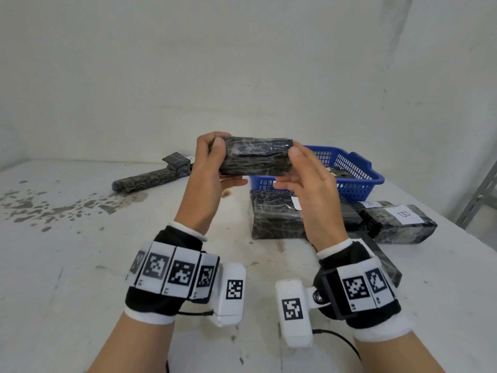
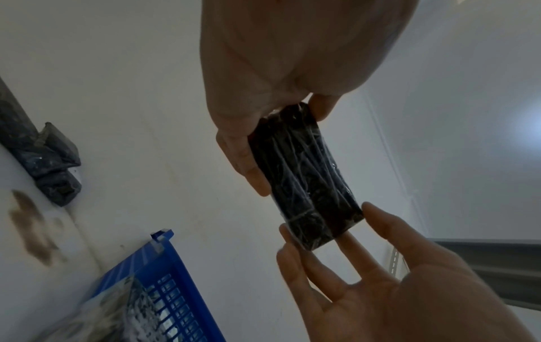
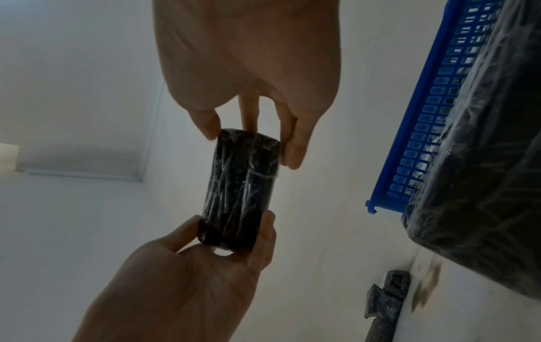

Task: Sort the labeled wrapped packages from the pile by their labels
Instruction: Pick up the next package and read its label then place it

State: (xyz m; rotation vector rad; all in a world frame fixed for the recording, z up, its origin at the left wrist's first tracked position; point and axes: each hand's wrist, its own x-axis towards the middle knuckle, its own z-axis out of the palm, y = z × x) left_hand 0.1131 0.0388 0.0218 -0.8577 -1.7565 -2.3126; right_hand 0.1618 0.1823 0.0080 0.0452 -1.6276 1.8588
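A black film-wrapped package (image 1: 255, 160) (image 2: 307, 185) (image 3: 243, 185) is held in the air above the table, lying level, and no label shows on it. My left hand (image 1: 223, 162) grips its left end, thumb on the near face and fingers curled behind. My right hand (image 1: 291, 169) pinches the right end between thumb on top and fingers beneath. The pile lies under my right hand: a large package (image 1: 277, 216) with its label half hidden, one marked A (image 1: 371, 204), one marked B (image 1: 400, 222), and a flat one (image 1: 382, 259).
A blue basket (image 1: 357, 170) with a wrapped package inside stands behind the pile. At the back left lies a long wrapped package (image 1: 150, 180) with a small one (image 1: 176, 161) on its end. Dark stains (image 1: 40, 208) mark the white table's left side. A metal rack (image 1: 478, 195) stands at the right edge.
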